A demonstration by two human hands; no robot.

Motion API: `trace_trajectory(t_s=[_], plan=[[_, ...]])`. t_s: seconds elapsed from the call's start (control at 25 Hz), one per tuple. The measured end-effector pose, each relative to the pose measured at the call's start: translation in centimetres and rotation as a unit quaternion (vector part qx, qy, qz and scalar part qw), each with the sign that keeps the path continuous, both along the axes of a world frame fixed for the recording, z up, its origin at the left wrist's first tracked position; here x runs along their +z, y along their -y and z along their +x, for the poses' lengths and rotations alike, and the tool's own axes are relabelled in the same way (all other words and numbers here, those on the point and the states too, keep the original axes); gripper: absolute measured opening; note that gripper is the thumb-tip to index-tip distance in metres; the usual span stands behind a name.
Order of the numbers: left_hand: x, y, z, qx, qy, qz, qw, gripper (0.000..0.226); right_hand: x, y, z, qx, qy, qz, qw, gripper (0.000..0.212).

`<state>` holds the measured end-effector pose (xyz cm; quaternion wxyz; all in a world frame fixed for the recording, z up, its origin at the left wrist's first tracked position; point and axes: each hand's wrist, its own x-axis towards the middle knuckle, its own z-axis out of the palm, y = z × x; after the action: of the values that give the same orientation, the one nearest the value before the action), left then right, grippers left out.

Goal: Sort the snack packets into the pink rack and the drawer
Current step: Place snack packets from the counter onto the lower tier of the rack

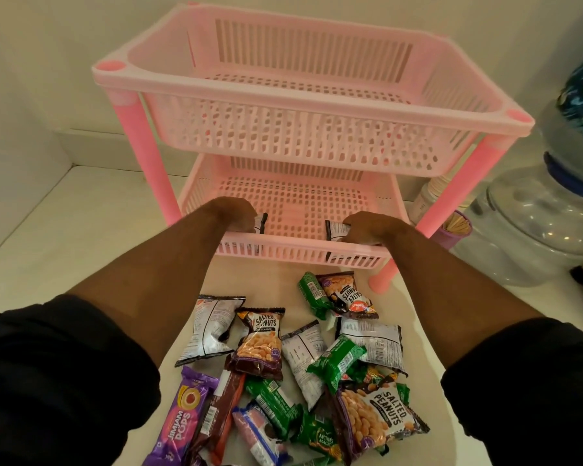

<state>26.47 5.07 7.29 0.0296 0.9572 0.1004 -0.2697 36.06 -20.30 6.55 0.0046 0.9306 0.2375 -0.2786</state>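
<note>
I have both hands reaching over the front rim of the pink rack's (303, 253) lower basket. My left hand (238, 215) has its fingers curled around a silver-and-black snack packet (260, 223), holding it just inside the basket at the left of the front wall; the packet's lower part shows through the slats. My right hand (367, 228) grips a second silver packet (336, 230) the same way, at the right of the front wall, its end sticking out toward the middle of the basket. The two hands are well apart, with bare perforated floor between them.

The top basket (283, 85) sits above on pink legs.

On the white bench (81, 230) just in front of the rack lies the loose pile of packets: a Salted Peanuts bag (258, 344) near the middle, a larger one (377, 415) at lower right, another upside down (350, 295) near the rack's front right leg, several green packets (337, 361), silver ones (209, 327), and a purple JimJam Pops pack (179, 422) at lower left.

A clear water dispenser bottle (535, 210) stands to the right of the rack, with a purple cup of sticks (455, 230) beside it.
</note>
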Motion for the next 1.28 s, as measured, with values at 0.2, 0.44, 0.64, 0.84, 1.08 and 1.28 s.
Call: trace_trajectory(t_s=[0.2,0.44,0.64,0.84,1.08,1.28], plan=[[-0.3,0.5,0.1,0.009,-0.012,-0.001,1.0,0.056,-0.1,0.3,-0.1,-0.003,-0.015,-0.008,1.0,0.059],[0.7,1.1,-1.0,0.089,0.057,-0.041,0.994,0.056,0.4,1.0,-1.3,-0.045,0.011,0.074,0.996,0.066],[0.6,3.3,-3.3,0.163,0.284,-0.098,0.94,0.039,1.3,2.1,-3.9,-0.039,0.104,0.121,0.986,0.063],[0.3,7.5,-9.3,0.067,0.51,-0.12,0.849,0.027,2.0,4.1,-8.8,0.03,0.285,0.277,0.917,0.037],[-4.1,11.2,-16.1,0.177,0.323,-0.161,0.916,0.037,0.4,9.1,-14.9,0.122,0.248,0.268,0.923,0.019],[-8.0,12.4,-18.2,0.129,0.164,-0.011,0.978,0.077,-2.9,12.7,-16.2,0.122,0.076,0.054,0.988,0.062]])
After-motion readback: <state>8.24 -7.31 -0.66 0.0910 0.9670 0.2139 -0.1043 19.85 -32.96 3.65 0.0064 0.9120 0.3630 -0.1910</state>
